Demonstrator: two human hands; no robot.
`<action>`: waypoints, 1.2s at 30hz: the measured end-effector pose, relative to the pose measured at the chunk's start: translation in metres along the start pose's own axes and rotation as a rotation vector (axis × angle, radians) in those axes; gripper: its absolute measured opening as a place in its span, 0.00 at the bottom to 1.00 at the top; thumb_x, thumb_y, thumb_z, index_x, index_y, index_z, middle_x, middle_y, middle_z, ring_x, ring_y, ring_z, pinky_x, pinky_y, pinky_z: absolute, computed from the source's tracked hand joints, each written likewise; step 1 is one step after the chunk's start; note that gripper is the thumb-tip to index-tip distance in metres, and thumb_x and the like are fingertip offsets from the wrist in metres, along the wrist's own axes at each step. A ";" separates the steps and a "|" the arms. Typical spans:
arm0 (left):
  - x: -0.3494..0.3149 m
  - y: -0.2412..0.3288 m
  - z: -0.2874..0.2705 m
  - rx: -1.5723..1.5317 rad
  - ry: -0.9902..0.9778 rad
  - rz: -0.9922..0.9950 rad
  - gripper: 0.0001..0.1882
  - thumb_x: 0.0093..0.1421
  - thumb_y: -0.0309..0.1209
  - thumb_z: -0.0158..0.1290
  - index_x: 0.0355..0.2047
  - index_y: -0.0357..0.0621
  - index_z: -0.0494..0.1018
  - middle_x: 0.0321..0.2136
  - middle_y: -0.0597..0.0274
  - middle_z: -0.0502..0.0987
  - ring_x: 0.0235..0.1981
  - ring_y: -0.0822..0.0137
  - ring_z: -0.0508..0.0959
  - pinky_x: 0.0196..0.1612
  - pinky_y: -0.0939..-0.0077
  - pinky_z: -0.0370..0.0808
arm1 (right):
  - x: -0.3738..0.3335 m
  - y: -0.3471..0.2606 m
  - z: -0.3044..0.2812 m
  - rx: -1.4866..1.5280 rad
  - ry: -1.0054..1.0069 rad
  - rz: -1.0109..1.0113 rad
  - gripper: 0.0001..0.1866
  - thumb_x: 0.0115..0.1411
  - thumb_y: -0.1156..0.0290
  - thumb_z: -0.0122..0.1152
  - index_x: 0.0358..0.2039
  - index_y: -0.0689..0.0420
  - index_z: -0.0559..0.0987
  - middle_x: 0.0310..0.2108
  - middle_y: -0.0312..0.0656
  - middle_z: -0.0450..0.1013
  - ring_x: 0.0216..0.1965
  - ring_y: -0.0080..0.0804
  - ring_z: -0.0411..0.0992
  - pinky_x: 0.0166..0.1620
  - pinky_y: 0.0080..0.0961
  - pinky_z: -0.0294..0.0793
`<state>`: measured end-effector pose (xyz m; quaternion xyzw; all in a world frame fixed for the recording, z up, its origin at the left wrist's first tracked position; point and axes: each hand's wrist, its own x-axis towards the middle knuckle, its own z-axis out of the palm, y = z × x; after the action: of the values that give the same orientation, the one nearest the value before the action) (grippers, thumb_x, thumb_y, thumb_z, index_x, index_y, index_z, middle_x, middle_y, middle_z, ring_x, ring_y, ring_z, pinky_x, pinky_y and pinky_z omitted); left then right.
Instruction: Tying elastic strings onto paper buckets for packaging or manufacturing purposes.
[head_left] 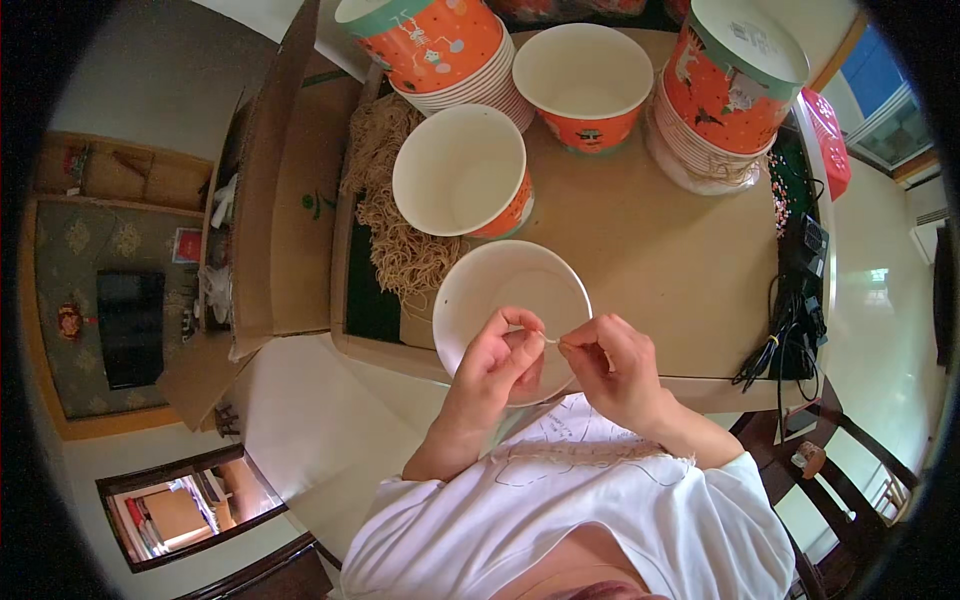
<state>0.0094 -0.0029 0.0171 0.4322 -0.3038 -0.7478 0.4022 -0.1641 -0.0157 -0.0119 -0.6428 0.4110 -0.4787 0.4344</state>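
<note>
My left hand [500,355] and my right hand [612,365] meet over the near paper bucket [465,290]. Both are closed, thumb against fingers, pinching a thin pale string [550,340] that spans the small gap between the fingertips. Most of the string is hidden or too fine to follow. The bucket below stands at the table's near edge with its white inside facing up. Just beyond it, a second orange paper bucket [460,170] leans slightly, and a third [585,85] stands farther back. A heap of tan string [395,215] lies to the left.
Upside-down stacks of orange buckets rise at the back left [430,45] and back right [735,75]. Black cables [785,330] lie along the table's right edge. An open cardboard box [300,210] flanks the left side. A dark chair [850,480] stands at the lower right.
</note>
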 end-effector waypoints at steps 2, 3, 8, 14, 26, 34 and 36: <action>0.001 -0.006 0.004 0.305 0.143 0.214 0.05 0.64 0.26 0.48 0.38 0.42 0.65 0.23 0.72 0.66 0.20 0.82 0.63 0.22 0.87 0.59 | 0.000 0.000 0.001 0.001 -0.020 -0.022 0.06 0.51 0.81 0.62 0.26 0.56 0.75 0.20 0.37 0.70 0.20 0.33 0.66 0.28 0.27 0.64; 0.001 -0.009 0.005 0.311 0.150 0.209 0.05 0.64 0.26 0.48 0.38 0.42 0.65 0.23 0.72 0.66 0.20 0.82 0.63 0.22 0.87 0.59 | 0.000 0.001 0.001 0.005 -0.016 -0.028 0.06 0.51 0.81 0.62 0.26 0.56 0.75 0.20 0.37 0.70 0.20 0.33 0.66 0.28 0.27 0.64; 0.005 -0.026 0.007 0.630 0.392 0.511 0.06 0.63 0.27 0.52 0.31 0.39 0.67 0.22 0.68 0.70 0.22 0.80 0.65 0.25 0.84 0.64 | 0.000 0.002 0.000 -0.079 -0.034 -0.095 0.06 0.51 0.81 0.62 0.26 0.56 0.75 0.20 0.37 0.70 0.20 0.34 0.67 0.28 0.27 0.63; 0.007 -0.030 0.007 0.684 0.415 0.606 0.03 0.64 0.24 0.49 0.33 0.41 0.65 0.23 0.72 0.66 0.21 0.83 0.62 0.23 0.88 0.59 | 0.004 -0.001 -0.003 -0.081 -0.042 -0.070 0.05 0.52 0.78 0.64 0.29 0.56 0.76 0.20 0.36 0.71 0.20 0.32 0.67 0.29 0.26 0.63; -0.016 0.020 0.010 0.894 0.192 0.339 0.07 0.55 0.20 0.58 0.33 0.37 0.72 0.26 0.64 0.72 0.25 0.76 0.71 0.27 0.83 0.69 | 0.021 0.010 -0.024 0.115 -0.245 -0.188 0.07 0.51 0.74 0.66 0.31 0.56 0.78 0.36 0.41 0.71 0.37 0.36 0.69 0.38 0.26 0.68; -0.040 0.028 0.004 0.667 0.171 0.566 0.04 0.53 0.18 0.56 0.27 0.38 0.73 0.26 0.64 0.69 0.27 0.74 0.68 0.28 0.83 0.63 | 0.036 0.004 -0.034 -0.211 -0.386 -0.395 0.06 0.49 0.71 0.66 0.28 0.53 0.77 0.41 0.36 0.71 0.46 0.36 0.68 0.49 0.34 0.63; -0.044 0.028 0.000 0.559 0.143 0.645 0.04 0.54 0.19 0.57 0.27 0.37 0.72 0.25 0.64 0.69 0.26 0.74 0.67 0.28 0.83 0.62 | 0.039 0.003 -0.033 -0.240 -0.396 -0.433 0.06 0.49 0.70 0.65 0.27 0.52 0.77 0.41 0.35 0.72 0.48 0.36 0.68 0.50 0.36 0.62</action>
<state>0.0324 0.0211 0.0570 0.4582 -0.5853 -0.4411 0.5029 -0.1890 -0.0590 0.0007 -0.8428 0.2257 -0.3735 0.3151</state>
